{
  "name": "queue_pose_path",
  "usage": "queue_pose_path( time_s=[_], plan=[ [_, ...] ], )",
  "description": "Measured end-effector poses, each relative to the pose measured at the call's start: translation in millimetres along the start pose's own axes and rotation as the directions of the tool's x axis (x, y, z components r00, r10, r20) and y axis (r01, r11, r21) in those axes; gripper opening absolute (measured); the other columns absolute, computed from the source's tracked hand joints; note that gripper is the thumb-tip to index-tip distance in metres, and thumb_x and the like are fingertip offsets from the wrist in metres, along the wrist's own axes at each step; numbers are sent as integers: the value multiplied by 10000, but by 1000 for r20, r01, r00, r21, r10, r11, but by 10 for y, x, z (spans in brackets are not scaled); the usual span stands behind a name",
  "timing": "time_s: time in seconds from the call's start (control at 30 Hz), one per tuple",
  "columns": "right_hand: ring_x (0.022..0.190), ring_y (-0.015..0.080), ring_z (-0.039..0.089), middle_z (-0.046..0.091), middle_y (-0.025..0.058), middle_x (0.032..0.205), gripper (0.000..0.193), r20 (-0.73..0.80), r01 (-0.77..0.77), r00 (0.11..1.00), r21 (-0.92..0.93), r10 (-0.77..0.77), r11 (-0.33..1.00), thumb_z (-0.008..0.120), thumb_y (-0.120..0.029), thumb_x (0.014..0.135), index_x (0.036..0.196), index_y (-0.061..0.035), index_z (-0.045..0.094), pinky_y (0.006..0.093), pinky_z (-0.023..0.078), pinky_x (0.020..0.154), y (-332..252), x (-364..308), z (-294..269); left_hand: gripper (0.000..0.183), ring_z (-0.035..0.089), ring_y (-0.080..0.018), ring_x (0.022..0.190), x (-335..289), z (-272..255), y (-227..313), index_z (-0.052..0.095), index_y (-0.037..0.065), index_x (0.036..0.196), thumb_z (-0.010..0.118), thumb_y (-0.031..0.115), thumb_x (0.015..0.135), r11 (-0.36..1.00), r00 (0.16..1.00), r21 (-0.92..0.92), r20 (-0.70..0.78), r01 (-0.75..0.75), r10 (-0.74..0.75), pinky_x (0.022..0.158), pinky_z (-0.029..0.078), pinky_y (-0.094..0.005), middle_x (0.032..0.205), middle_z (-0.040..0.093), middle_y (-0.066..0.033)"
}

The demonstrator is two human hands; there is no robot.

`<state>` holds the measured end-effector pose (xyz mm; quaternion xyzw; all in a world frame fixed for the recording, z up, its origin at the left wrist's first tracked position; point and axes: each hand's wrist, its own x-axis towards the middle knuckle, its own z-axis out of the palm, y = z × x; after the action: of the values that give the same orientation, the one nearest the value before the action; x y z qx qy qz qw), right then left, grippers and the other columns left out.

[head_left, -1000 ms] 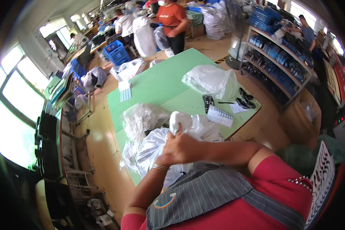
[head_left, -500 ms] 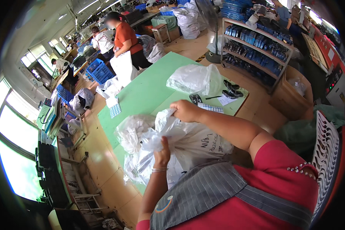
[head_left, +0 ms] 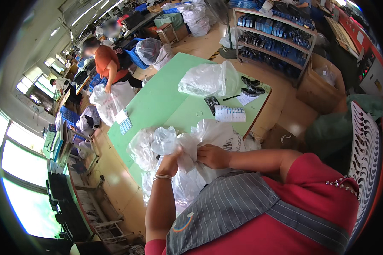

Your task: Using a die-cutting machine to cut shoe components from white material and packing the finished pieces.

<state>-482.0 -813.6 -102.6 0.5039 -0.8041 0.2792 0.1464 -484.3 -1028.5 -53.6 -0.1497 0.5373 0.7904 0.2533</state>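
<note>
A big, full white plastic bag [head_left: 217, 132] with dark handwriting lies against the near edge of the green table [head_left: 157, 93]. Its gathered neck stands up between my hands. My left hand [head_left: 171, 163], with pale bangles at the wrist, is closed round the left side of the bunched plastic. My right hand [head_left: 212, 156] is curled against the neck from the right, fingers partly hidden in the folds. Beside my left hand rests another crumpled clear bag [head_left: 141, 145] with white contents.
Further back on the table are a clear plastic bag [head_left: 206, 80], black curved parts [head_left: 252, 87], a pen [head_left: 231, 97] and a printed sheet [head_left: 230, 114]. A person in orange [head_left: 104, 61] handles a white sack [head_left: 110, 100] beyond the table's left edge. A loaded shelf rack [head_left: 276, 38] stands behind.
My right hand has come down from above the bag to beside my left hand at the neck. The person in orange has shifted left and lowered the white sack.
</note>
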Motion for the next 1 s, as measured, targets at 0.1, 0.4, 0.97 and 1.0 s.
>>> queue_pose_path(
  time_s=[0.1,0.4,0.97,1.0],
  plan=[
    [1005,242,552,599,81,1003,194,121,-27,992,23,24,999,571,-163,762,919,-59,620,361,434,849,1,71,-26,450,594,-207,960,17,50,-67,558,-20,1156,732,109,763,986,1000,163,6,-31,31,843,482,-359,1047,621,-88],
    [974,259,602,646,102,1046,343,477,-534,832,546,284,646,576,-311,876,1078,-39,630,386,470,826,326,434,-497,355,603,-269,884,29,-46,-519,626,86,1070,709,205,745,358,816,809,236,-465,527,812,475,-382,955,636,-103],
    [1239,286,431,466,199,1343,860,920,-894,286,156,268,421,479,-718,798,1289,-13,507,380,356,1000,454,1293,-53,399,599,-223,798,91,-150,-664,593,172,1104,626,1,745,-185,259,950,250,-250,933,649,519,-313,994,610,-23],
    [1168,255,478,513,175,1285,780,936,-940,262,192,234,283,535,-658,806,1258,-22,535,371,393,949,485,1289,40,394,597,-241,815,102,-210,-644,587,158,1095,619,-6,739,-174,217,946,237,-274,947,675,513,-334,997,614,-33]
  ],
)
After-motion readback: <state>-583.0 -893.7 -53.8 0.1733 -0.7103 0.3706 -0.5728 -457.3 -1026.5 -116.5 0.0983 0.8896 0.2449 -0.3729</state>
